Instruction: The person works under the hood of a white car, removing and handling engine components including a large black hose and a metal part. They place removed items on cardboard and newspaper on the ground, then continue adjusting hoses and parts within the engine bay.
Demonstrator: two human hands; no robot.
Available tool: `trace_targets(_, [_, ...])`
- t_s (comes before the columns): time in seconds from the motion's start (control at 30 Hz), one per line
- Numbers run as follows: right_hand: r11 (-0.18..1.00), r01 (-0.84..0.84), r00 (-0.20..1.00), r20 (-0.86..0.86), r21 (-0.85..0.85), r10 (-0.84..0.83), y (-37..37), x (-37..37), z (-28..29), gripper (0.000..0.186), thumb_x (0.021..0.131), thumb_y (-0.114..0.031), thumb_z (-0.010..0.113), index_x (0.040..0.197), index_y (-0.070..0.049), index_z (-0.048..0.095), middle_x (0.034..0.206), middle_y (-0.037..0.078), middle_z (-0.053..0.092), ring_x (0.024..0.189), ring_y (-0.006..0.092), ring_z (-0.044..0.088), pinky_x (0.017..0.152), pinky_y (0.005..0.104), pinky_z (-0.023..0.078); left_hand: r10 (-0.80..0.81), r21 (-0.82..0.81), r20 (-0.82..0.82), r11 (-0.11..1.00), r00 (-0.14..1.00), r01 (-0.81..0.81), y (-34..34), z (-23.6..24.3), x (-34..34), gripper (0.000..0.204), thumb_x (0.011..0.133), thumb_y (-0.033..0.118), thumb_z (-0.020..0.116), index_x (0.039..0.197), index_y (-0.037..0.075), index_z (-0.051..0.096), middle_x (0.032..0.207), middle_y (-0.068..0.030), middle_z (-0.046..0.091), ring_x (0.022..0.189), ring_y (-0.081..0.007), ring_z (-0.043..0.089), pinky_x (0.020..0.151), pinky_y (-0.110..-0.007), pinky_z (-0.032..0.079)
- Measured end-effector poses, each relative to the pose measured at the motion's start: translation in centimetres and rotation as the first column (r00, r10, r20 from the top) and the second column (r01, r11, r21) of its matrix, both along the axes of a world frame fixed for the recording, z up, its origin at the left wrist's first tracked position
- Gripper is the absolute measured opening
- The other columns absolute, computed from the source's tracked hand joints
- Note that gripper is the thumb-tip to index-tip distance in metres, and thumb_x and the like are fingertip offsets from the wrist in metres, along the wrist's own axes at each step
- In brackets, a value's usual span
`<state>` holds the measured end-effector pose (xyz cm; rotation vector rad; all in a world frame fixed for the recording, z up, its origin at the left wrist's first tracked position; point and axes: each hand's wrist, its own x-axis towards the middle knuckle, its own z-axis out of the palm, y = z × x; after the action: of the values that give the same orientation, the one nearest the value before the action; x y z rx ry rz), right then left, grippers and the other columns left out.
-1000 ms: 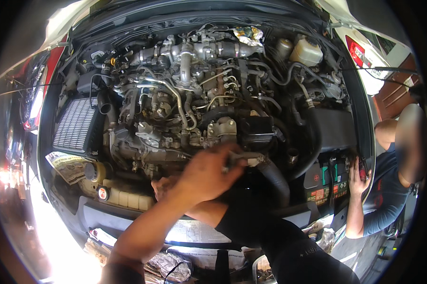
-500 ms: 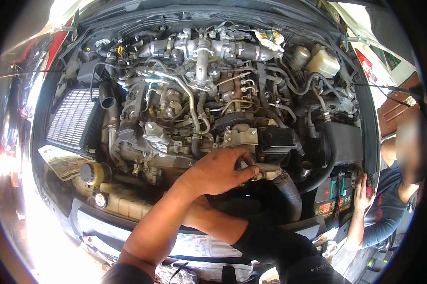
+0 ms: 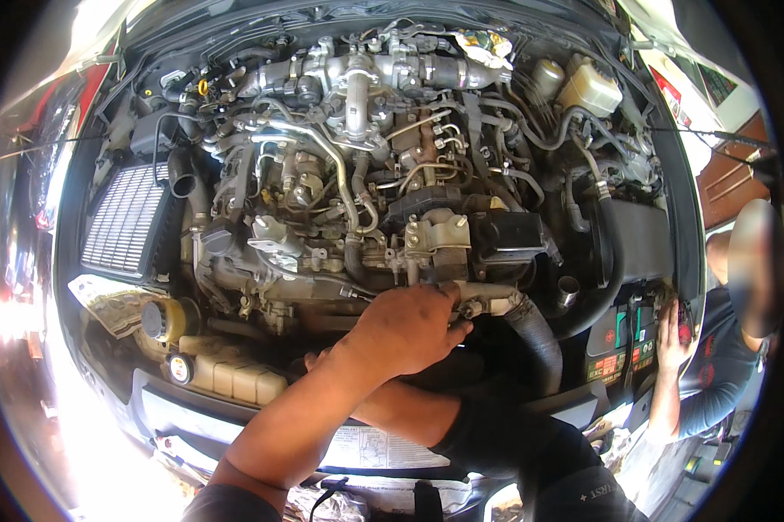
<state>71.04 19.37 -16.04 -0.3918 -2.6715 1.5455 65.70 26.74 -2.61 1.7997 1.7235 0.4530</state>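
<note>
Open engine bay (image 3: 366, 174) of a car, seen from above the front edge, filling most of the view. Left hand (image 3: 407, 329) at about 6 o'clock from the engine's centre, palm down, fingers curled and closed around a pale metal pipe fitting (image 3: 487, 302) where it meets a thick black ribbed hose (image 3: 538, 344). Right hand tucked beneath the left forearm, only a few fingertips (image 3: 315, 358) peeking out at 8 o'clock of the left hand; cannot tell whether open or closed, nor what it touches. Right forearm in a dark sleeve (image 3: 531, 452) entering from 5 o'clock. Fitting just below a grey aluminium housing (image 3: 438, 233) and a black plastic box (image 3: 513, 237). Air filter panel (image 3: 124, 219) with fine ribs at 9 o'clock, a yellow cap (image 3: 167, 319) and whitish coolant tank (image 3: 231, 376) at 8 o'clock. White fluid reservoir (image 3: 590, 87) at 1 o'clock. Battery (image 3: 622, 344) at 4 o'clock, with another person's hand (image 3: 672, 335) resting flat beside it, well apart from the fitting.
</note>
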Motion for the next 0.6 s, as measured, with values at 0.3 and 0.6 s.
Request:
trace_targets(0.3, [0.986, -0.025, 0.999, 0.027, 0.162, 0.021, 0.1, -0.3, 0.2, 0.052, 0.088, -0.042, 0.072, 0.114, 0.003, 0.073, 0.091, 0.019, 0.077, 0.077, 0.0350, 0.075, 0.068, 0.0484, 0.058, -0.045, -0.118, -0.063, 0.992, 0.997, 0.037, 0.2, 0.7, 0.7, 0.060, 0.104, 0.047, 0.070, 0.138, -0.002, 0.065, 0.111, -0.0289, 0.077, 0.109, -0.0481, 0.074, 0.098, -0.056, 0.058])
trace_targets(0.6, [0.974, -0.054, 0.998, 0.050, 0.222, 0.044, 0.4, -0.3, 0.4, 0.051, 0.088, -0.041, 0.071, 0.113, 0.003, 0.073, 0.091, 0.019, 0.077, 0.077, 0.0346, 0.075, 0.067, 0.0479, 0.057, -0.060, -0.133, -0.077, 0.990, 0.995, 0.050, -0.1, 1.1, 0.8, 0.062, 0.104, 0.049, 0.070, 0.138, -0.003, 0.065, 0.113, -0.0304, 0.077, 0.112, -0.0485, 0.073, 0.101, -0.056, 0.057])
